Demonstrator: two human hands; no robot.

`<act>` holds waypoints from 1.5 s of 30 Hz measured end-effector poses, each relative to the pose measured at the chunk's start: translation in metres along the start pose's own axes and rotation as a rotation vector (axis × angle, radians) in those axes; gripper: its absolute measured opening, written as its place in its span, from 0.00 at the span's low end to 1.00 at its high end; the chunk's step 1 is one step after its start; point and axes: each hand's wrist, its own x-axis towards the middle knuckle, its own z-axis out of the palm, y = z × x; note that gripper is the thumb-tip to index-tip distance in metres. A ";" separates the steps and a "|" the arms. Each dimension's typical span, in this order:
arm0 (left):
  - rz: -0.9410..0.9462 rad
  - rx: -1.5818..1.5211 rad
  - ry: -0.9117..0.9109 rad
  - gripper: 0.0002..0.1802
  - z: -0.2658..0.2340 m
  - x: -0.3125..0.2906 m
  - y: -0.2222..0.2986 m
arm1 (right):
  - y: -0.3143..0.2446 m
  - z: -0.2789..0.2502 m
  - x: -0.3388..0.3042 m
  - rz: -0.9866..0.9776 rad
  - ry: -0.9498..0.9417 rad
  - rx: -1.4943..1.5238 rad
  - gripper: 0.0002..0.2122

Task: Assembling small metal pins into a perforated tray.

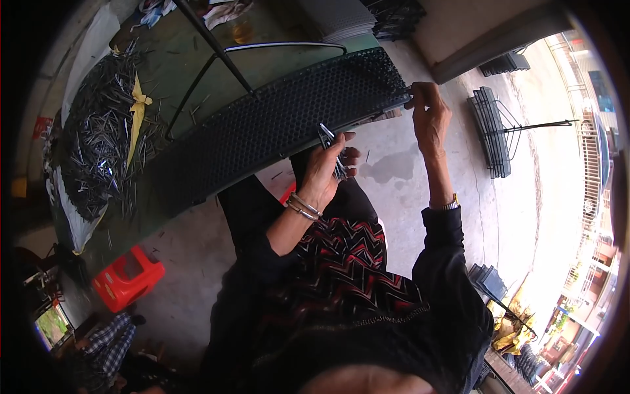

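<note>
A long black perforated metal panel [282, 111] lies slantwise along the near edge of the green worktable [174, 62]. A black rod frame [220, 56] rises from it. My left hand [325, 172], with bangles at the wrist, is closed around several thin, shiny metal strips [326, 136] beside the panel's near edge. At the panel's right corner, my right hand [430, 117] has its fingers pinched together, touching the end. Whatever small piece may be between those fingertips is hidden.
A big heap of loose metal strips [102, 141] lies on a white sack at the left, with a yellow tie [138, 98]. A red plastic stool [128, 279] stands on the floor at lower left. Stacked grey sheets [335, 18] sit far back; a black rack [492, 131] lies right.
</note>
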 end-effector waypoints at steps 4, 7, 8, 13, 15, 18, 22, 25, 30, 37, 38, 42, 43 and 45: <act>0.025 -0.097 -0.074 0.13 -0.010 0.009 -0.009 | 0.002 -0.004 0.004 0.017 -0.065 0.006 0.04; 0.039 -0.089 -0.090 0.13 -0.011 0.008 -0.009 | 0.003 -0.004 0.006 -0.017 -0.091 0.008 0.04; 0.058 -0.047 -0.103 0.13 -0.010 0.007 -0.007 | 0.004 -0.003 0.006 -0.023 -0.127 0.021 0.04; 0.076 -0.012 -0.006 0.12 0.002 0.000 -0.001 | 0.016 -0.002 0.009 -0.053 -0.187 0.035 0.04; 0.102 -0.006 -0.005 0.11 -0.001 0.002 -0.003 | 0.023 -0.001 0.012 -0.195 -0.221 -0.024 0.05; 0.072 -0.079 -0.106 0.10 -0.008 0.007 -0.005 | 0.024 0.000 0.013 -0.249 -0.177 -0.093 0.05; 0.108 -0.098 -0.103 0.09 -0.006 0.005 -0.006 | 0.023 -0.003 0.016 -0.213 -0.198 -0.119 0.05; 0.139 -0.093 -0.105 0.09 -0.006 0.003 -0.005 | 0.021 -0.007 0.017 -0.183 -0.251 -0.081 0.05; 0.151 -0.083 -0.093 0.10 -0.003 0.000 -0.005 | 0.026 -0.005 0.012 -0.244 -0.230 -0.109 0.05; 0.130 -0.074 -0.088 0.10 -0.001 -0.002 -0.005 | 0.018 0.001 0.005 -0.166 -0.133 -0.225 0.06; 0.136 -0.073 -0.102 0.11 -0.002 -0.002 -0.007 | 0.017 0.003 0.006 -0.169 -0.105 -0.243 0.06; 0.129 -0.087 -0.131 0.11 -0.002 -0.003 -0.008 | 0.019 0.010 0.006 -0.103 -0.095 -0.343 0.07; 0.129 -0.087 -0.139 0.11 -0.002 -0.005 -0.008 | 0.020 0.012 0.005 -0.107 -0.096 -0.340 0.07; 0.134 -0.089 -0.145 0.11 0.000 -0.007 -0.007 | 0.021 0.013 0.000 -0.104 -0.134 -0.354 0.10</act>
